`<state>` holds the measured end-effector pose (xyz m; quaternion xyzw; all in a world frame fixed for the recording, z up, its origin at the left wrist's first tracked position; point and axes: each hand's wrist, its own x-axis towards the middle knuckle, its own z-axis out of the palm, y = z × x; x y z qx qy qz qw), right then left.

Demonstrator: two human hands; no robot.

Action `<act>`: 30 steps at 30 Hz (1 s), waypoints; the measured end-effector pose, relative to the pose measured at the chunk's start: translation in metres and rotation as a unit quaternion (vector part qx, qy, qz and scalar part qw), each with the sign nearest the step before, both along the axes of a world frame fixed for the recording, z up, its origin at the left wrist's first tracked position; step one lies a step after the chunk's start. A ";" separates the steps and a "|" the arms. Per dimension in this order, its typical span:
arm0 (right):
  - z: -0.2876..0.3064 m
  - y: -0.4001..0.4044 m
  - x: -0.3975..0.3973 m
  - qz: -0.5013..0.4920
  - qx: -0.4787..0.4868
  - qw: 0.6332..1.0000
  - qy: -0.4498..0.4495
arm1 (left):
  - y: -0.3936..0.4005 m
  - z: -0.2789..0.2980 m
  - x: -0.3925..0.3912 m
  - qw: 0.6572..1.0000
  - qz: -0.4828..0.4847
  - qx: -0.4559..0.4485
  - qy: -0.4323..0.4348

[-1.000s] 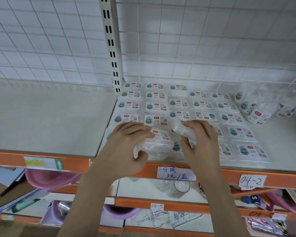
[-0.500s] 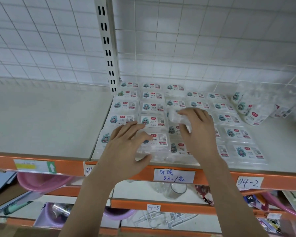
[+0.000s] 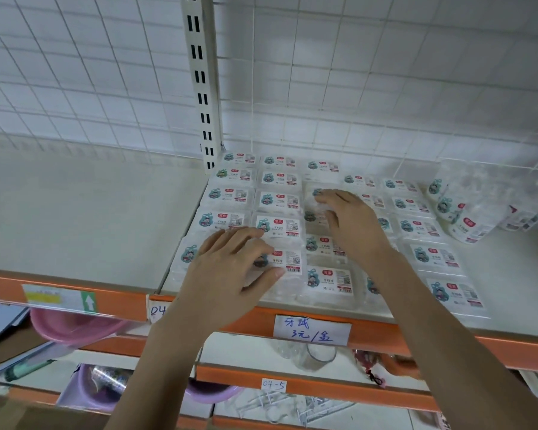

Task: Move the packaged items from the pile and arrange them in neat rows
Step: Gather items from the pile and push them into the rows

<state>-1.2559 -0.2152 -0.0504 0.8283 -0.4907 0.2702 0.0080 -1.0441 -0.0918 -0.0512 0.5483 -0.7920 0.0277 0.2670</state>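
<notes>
Clear flat packs with blue cartoon labels lie in neat rows on the white shelf. My left hand rests with relaxed fingers on a front-row pack in the second column. My right hand reaches farther back, its fingers laid fairly straight over a clear pack in the third column. A loose pile of the same packs leans at the right, against the wire back.
A white slotted upright and the wire grid back panel close the shelf behind. Its orange front rail carries a handwritten price tag. Pink basins and glassware sit on the lower shelves.
My right hand carried a pack from the front row back into the third column and its fingers straightened over it. My left hand set its pack down and now rests on it.
</notes>
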 end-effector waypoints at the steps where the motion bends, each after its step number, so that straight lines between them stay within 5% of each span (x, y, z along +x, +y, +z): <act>1: 0.001 -0.004 0.000 0.000 0.014 1.000 0.010 | 0.000 0.000 -0.001 1.000 0.011 0.002 -0.007; 14: 0.015 -0.022 0.011 -0.017 0.084 0.994 0.060 | 0.004 0.007 -0.010 0.997 0.052 0.050 -0.024; 20: 0.037 0.016 0.039 -0.038 0.062 0.997 -0.003 | 0.004 0.014 -0.002 0.998 0.027 0.057 0.010; 30: 0.044 0.117 0.207 -0.030 0.059 0.995 -0.080 | 0.050 0.024 0.168 0.996 0.063 0.047 0.036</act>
